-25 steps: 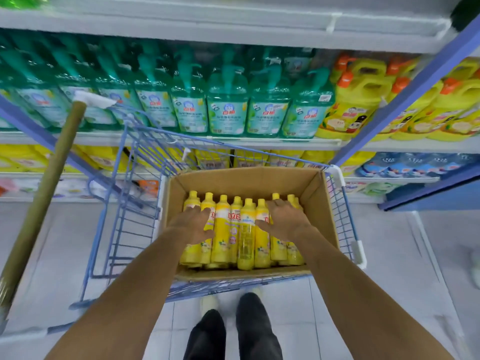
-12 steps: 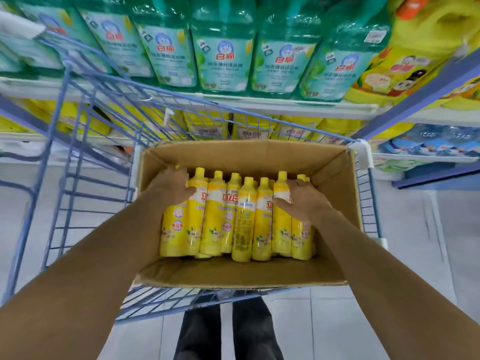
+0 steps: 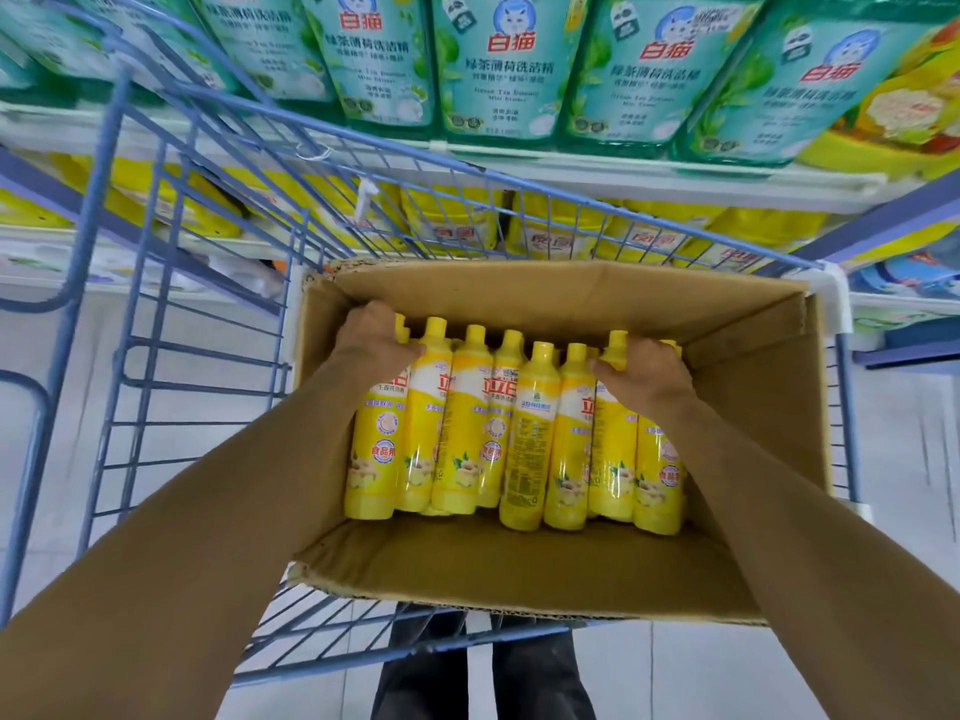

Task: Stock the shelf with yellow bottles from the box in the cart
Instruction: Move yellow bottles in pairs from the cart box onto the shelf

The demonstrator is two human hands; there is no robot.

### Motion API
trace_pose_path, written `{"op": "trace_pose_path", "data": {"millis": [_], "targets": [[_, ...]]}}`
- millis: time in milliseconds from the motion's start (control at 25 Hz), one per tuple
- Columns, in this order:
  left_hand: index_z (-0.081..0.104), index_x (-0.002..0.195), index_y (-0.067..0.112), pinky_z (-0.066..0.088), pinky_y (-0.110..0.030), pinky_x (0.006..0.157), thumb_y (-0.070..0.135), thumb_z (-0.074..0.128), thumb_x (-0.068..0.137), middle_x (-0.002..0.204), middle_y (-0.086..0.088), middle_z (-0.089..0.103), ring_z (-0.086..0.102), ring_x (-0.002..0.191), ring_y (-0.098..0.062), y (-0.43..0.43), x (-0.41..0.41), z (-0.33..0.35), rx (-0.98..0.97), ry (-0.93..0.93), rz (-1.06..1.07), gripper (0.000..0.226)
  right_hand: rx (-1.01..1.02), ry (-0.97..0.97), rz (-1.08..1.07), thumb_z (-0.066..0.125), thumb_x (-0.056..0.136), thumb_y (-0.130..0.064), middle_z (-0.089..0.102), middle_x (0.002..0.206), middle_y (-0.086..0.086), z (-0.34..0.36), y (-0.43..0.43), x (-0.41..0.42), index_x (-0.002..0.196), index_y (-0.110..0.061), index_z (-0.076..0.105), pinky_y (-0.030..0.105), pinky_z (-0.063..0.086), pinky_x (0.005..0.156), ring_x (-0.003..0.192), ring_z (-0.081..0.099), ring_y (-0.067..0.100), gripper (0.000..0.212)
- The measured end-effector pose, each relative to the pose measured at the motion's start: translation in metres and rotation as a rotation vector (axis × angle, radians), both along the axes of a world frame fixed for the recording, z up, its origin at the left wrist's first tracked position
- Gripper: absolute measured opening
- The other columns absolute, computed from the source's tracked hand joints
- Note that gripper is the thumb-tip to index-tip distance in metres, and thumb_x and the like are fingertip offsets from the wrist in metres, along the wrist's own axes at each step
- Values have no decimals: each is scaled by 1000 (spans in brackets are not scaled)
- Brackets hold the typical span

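Two forearms reach down into the box (image 3: 519, 569), which sits at the right of the cart (image 3: 395, 146). The yellow bottles (image 3: 530, 433) lie in a tight row inside it, caps pointing far. A second ago both palms lay flat on the row. Now the left hand (image 3: 371, 340) curls round the leftmost bottle's neck and the right hand (image 3: 644, 376) clamps the right end, so a lift looks imminent. Beyond the cart, the shelf (image 3: 623, 174) carries green bottles (image 3: 498, 70) above and yellow packs below.
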State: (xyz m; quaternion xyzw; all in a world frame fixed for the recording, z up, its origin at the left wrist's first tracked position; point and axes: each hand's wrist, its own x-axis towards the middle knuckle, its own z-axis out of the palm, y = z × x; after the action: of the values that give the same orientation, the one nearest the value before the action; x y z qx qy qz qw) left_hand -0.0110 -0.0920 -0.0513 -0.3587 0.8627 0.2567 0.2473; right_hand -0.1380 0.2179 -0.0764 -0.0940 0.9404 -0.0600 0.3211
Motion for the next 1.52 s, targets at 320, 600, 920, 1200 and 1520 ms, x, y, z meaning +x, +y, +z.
{"op": "trace_pose_path", "data": {"millis": [320, 600, 920, 1200, 1520], "targets": [[69, 87, 7, 59, -37, 79, 36, 84, 77, 92, -10, 72, 69, 89, -24, -5, 4, -1, 61, 94, 71, 34, 4, 18, 28, 69, 88, -47, 61, 130, 14, -2, -2, 1, 128, -12, 54, 40, 48, 91, 124, 56, 36, 56], [66, 83, 6, 53, -29, 64, 24, 79, 86, 81, -14, 67, 66, 75, -23, 4, 13, -10, 422, 255, 386, 22, 32, -5, 15, 75, 76, -56, 69, 115, 8, -10, 7, -3, 113, -19, 62, 40, 53, 88, 111, 64, 32, 54], [63, 99, -13, 57, -33, 65, 28, 79, 86, 99, -28, 70, 71, 81, -32, 5, 14, -8, 427, 235, 396, 46, -4, -29, 3, 86, 72, -47, 62, 129, 12, -9, 3, 6, 129, -10, 50, 36, 46, 90, 122, 58, 32, 76], [69, 104, 0, 55, -31, 66, 28, 81, 84, 103, -23, 71, 71, 91, -28, 19, 20, 19, 495, 273, 396, 36, -344, -94, -197, 92, 68, -31, 69, 111, 0, 18, 19, 31, 119, -14, 65, 31, 50, 87, 107, 65, 22, 60], [78, 95, 17, 60, -34, 72, 20, 80, 85, 88, -4, 78, 73, 82, -13, 32, 28, 101, 557, 579, 287, 10, -566, -11, -50, 93, 66, -36, 54, 61, -15, 97, 28, 45, 88, -22, 69, 14, 36, 54, 58, 46, 0, 35]]}}
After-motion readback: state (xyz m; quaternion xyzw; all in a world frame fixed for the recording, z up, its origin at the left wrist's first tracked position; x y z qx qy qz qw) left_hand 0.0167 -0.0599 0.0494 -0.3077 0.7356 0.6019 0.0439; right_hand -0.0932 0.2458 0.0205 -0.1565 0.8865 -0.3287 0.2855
